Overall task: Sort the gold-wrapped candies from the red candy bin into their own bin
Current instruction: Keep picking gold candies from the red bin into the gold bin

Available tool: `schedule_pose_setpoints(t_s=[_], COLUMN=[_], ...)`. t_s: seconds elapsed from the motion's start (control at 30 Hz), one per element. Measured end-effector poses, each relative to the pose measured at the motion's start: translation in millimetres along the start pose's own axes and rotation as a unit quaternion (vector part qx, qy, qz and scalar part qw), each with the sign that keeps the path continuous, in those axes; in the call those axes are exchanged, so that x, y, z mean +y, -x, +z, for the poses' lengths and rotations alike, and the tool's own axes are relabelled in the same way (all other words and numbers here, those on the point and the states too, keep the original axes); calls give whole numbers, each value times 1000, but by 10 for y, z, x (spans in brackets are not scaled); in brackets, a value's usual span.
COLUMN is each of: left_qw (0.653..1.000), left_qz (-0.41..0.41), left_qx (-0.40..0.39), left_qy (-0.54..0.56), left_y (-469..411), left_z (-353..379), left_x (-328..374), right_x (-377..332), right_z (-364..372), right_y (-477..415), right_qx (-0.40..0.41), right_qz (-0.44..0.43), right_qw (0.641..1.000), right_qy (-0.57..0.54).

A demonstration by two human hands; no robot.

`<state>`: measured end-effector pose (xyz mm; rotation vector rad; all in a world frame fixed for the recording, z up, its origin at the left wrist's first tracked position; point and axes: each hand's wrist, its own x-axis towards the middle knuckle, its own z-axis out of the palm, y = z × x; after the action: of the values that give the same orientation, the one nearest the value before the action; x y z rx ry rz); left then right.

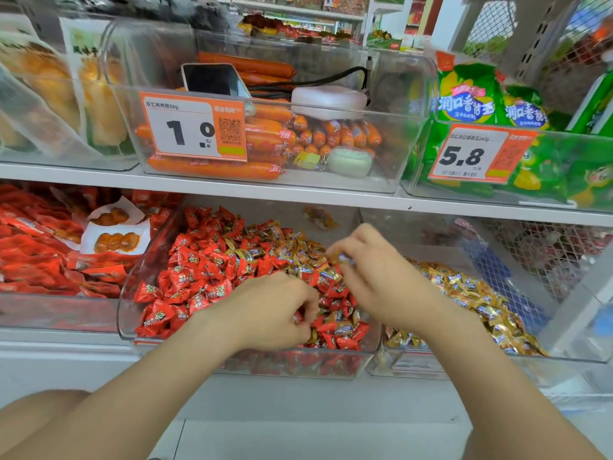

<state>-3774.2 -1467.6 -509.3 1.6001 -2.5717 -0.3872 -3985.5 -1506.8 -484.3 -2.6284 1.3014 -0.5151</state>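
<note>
- The red bin (127, 313) sits on the lower shelf, heaped with red candies (195, 273)
- A band of gold candies (292, 249) lies mixed in toward its back and right side, with a few more near the front right corner
- The gold bin (564, 340) stands just beside it on the right and already holds a slope of gold wrappers
- The right hand (378, 273) hovers over the right edge of the red bin, thumb and fingertips pinching one gold candy (343, 258), though the picture is blurred there
- The left hand (275, 310) is low in the red bin with its fingers curled into the pile; I cannot tell whether they grip a candy, as the hand hides it
- Each candy is probably light, small and firm inside a crinkly, slick wrapper, so it is unlikely to break but apt to slip, and its neighbours may tumble when it is pulled out
- The best hold looks like a fingertip pinch across the body or on a crimped wrapper end
- Plenty of gold remains among the red, so the sorting seems only partly done
</note>
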Motion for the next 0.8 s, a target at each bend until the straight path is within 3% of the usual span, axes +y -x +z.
schedule_pose_setpoints(t_s=[0.13,0.33,0.5,0.63,0.7,0.8], left_qw=[998,999,998,984,976,968], left_qz=[-19,10,-5,-85,-120,-140], left_qx=[-44,-27,54,152,180,208], left_qy=[-27,-31,-22,-16,-11,24], left_y=[-81,-148,-55,-102,-165,-285], left_z=[33,65,3,-152,-211,-236], left_x=[-30,66,121,-40,-273,-656], right_x=[58,15,-40,-61,-139,-273], right_z=[-203,-221,-72,22,30,123], right_y=[191,289,222,71,-38,-232], right_qx=[55,-1,31,80,101,57], right_qz=[42,58,38,40,24,30], right_qw=[994,991,994,996,992,989], right_qy=[-82,-123,-100,-18,-69,-137])
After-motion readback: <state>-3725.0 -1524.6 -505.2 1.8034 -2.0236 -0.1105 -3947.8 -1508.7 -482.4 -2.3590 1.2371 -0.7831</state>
